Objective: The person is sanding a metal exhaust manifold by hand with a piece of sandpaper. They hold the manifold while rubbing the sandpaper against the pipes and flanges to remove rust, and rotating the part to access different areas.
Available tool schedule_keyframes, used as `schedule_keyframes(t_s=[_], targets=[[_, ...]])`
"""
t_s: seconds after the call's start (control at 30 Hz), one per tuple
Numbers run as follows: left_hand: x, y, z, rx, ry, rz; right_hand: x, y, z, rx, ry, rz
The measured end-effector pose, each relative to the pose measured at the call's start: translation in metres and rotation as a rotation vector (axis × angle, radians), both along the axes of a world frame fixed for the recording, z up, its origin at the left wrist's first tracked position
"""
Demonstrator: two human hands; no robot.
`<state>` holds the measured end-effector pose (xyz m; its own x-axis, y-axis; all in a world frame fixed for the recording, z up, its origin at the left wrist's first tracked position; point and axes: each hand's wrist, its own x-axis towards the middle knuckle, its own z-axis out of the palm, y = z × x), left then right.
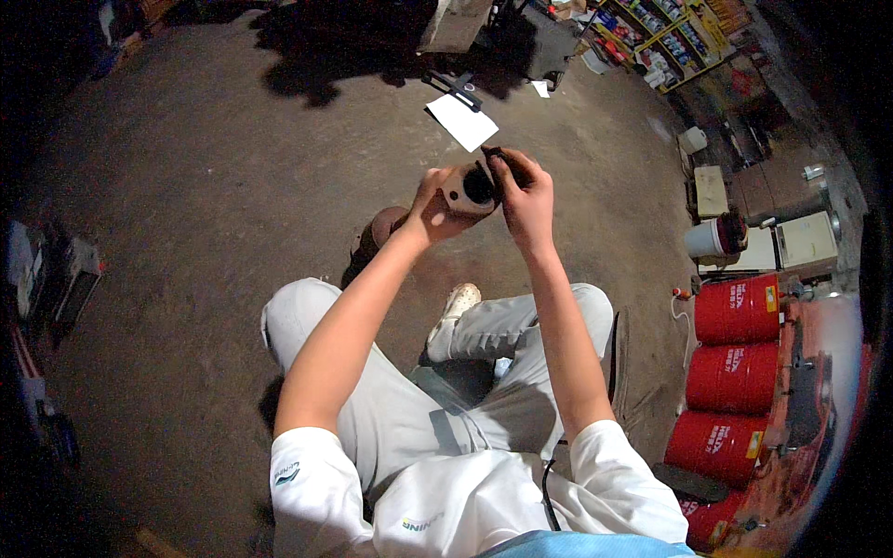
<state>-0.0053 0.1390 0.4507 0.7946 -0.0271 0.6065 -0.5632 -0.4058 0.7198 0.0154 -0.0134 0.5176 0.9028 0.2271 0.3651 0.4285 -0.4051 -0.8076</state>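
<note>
A short, rust-brown metal cylinder part (468,189) with a dark bore is sitting just above the centre of the view, raised in front of the seated person, its open end facing the camera. The left hand (430,206) is cupping it from the nine o'clock side, fingers wrapping snugly around its body. The right hand (526,197) is coming in from three o'clock, fingers curling narrow, its fingertips (502,167) pressing at the rim of the bore at about one o'clock; something small and dark is pinched there, though I cannot tell what it is.

Moving outward: at seven o'clock from the part, a round brown piece (383,228) is lying on the ground, partly hidden behind the left forearm. At six o'clock, the person's white shoe (453,312) is showing between light grey trouser legs. At twelve o'clock, a white sheet (462,121) is lying on the dusty floor (205,186), with a dark tool (453,88) just beyond it. Far out at four o'clock, red drums (735,372) are standing stacked, and at one o'clock, shelves (665,37) of colourful goods are lining the wall.
</note>
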Motion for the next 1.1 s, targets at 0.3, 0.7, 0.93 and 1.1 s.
schedule_keyframes(t_s=[0.3,0.7,0.93,1.1], targets=[[0.007,-0.071,-0.023,0.078,0.088,0.015,-0.016,-0.032,0.009,-0.048,0.132,0.028],[0.021,-0.095,-0.063,-0.348,0.398,-0.346,-0.028,-0.051,0.009,0.084,0.137,-0.013],[0.017,-0.091,-0.039,-0.432,0.390,-0.361,-0.024,-0.052,0.018,0.051,0.087,0.209],[0.015,-0.102,-0.050,-0.460,0.423,-0.364,-0.026,-0.059,0.025,0.018,0.209,0.090]])
